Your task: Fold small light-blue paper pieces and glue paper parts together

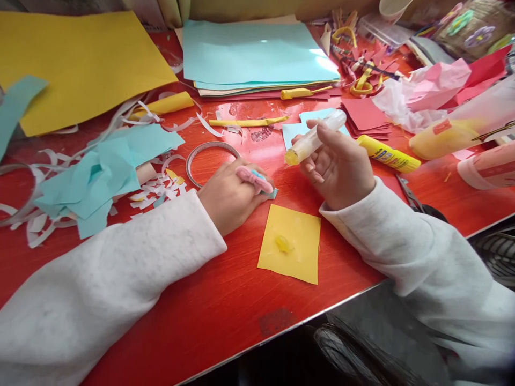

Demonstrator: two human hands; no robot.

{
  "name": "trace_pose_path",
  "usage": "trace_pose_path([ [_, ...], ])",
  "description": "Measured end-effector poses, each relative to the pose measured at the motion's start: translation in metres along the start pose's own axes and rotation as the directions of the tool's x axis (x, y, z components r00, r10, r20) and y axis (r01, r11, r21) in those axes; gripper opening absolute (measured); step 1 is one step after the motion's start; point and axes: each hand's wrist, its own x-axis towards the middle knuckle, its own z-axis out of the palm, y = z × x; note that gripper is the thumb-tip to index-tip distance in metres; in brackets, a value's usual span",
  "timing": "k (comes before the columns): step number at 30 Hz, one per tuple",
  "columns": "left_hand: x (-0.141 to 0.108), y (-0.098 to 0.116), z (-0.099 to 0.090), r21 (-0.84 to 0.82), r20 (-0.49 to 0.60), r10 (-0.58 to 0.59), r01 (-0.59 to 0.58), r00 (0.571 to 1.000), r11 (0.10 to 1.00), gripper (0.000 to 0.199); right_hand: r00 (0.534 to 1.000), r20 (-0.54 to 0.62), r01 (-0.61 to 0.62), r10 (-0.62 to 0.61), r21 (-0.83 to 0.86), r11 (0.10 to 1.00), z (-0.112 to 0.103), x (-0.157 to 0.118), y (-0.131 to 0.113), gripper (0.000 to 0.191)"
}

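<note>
My right hand (336, 161) is wrapped round a translucent white glue tube (316, 138), tilted with its yellow end down to the left. Beneath and between the hands lies a small yellow paper square (298, 257) with a shiny yellow blob (284, 244) on it. Resting on the table, my left hand (235, 195) has its fingers closed, and a bit of light blue paper (273, 194) shows at the fingertips. A fuzzy pink and blue piece (255, 179) sits over its fingers like a ring. A roll of tape (212, 153) lies just behind that hand.
Light blue paper scraps (92, 177) and white shreds lie at left, near a large yellow sheet (80, 64). A stack of blue sheets (257, 53) stands behind. To the right are a yellow glue stick (388, 154), scissors (418, 201), red papers (368, 115) and a pink-white jar (488, 166).
</note>
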Motion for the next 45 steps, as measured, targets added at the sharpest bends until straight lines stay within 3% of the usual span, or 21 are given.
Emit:
trace_pose_path([
  [10, 0.001, 0.004, 0.003, -0.134, -0.118, -0.055, 0.039, 0.991, 0.990, 0.021, 0.999, 0.012, -0.039, 0.038, 0.068, 0.997, 0.001, -0.002, 0.000, 0.031],
  [15, 0.000, 0.005, 0.002, -0.121, -0.090, -0.088, 0.077, 0.992, 0.990, 0.028, 0.995, 0.036, -0.094, 0.091, 0.090, 0.992, 0.001, -0.001, 0.000, 0.035],
  [19, 0.001, 0.006, 0.000, -0.145, -0.108, -0.130, 0.113, 0.986, 0.983, 0.013, 0.991, 0.064, -0.119, 0.115, 0.070, 0.990, 0.001, -0.001, 0.000, 0.034],
  [21, 0.002, 0.008, -0.001, -0.160, -0.129, -0.160, 0.139, 0.979, 0.977, 0.017, 0.991, 0.056, -0.122, 0.118, 0.080, 0.989, 0.001, -0.001, -0.001, 0.035],
  [25, -0.001, 0.008, 0.002, -0.082, -0.152, -0.122, 0.111, 0.981, 0.990, 0.019, 0.997, 0.033, -0.068, 0.065, 0.078, 0.995, -0.002, -0.002, -0.005, 0.047],
  [29, -0.007, 0.005, 0.005, -0.094, -0.199, -0.088, 0.070, 0.976, 0.993, 0.021, 0.994, 0.089, 0.058, -0.060, 0.014, 0.998, -0.017, -0.004, -0.012, 0.044],
  [32, -0.011, 0.005, 0.002, -0.182, -0.159, -0.135, 0.106, 0.978, 0.978, 0.024, 0.991, 0.089, 0.103, -0.102, -0.004, 0.995, -0.030, -0.012, -0.014, 0.040],
  [38, -0.015, 0.009, -0.006, -0.334, -0.027, -0.219, 0.198, 0.975, 0.922, 0.028, 0.996, 0.054, 0.080, -0.071, -0.168, 0.983, -0.041, -0.046, -0.005, 0.041],
  [40, -0.015, 0.010, -0.007, -0.379, -0.005, -0.247, 0.227, 0.969, 0.897, 0.030, 0.995, 0.058, 0.098, -0.085, -0.283, 0.954, -0.044, -0.054, -0.001, 0.038],
  [42, -0.015, 0.009, -0.009, -0.426, -0.015, -0.280, 0.247, 0.960, 0.870, 0.033, 0.988, 0.087, 0.151, -0.126, -0.413, 0.898, -0.048, -0.057, 0.002, 0.022],
  [43, -0.016, 0.008, -0.010, -0.440, -0.039, -0.293, 0.247, 0.955, 0.863, 0.033, 0.982, 0.110, 0.191, -0.157, -0.492, 0.849, -0.052, -0.058, 0.004, 0.020],
  [45, -0.017, 0.006, -0.012, -0.412, -0.116, -0.293, 0.223, 0.949, 0.884, 0.030, 0.953, 0.203, 0.304, -0.227, -0.670, 0.677, -0.061, -0.059, 0.007, 0.035],
])
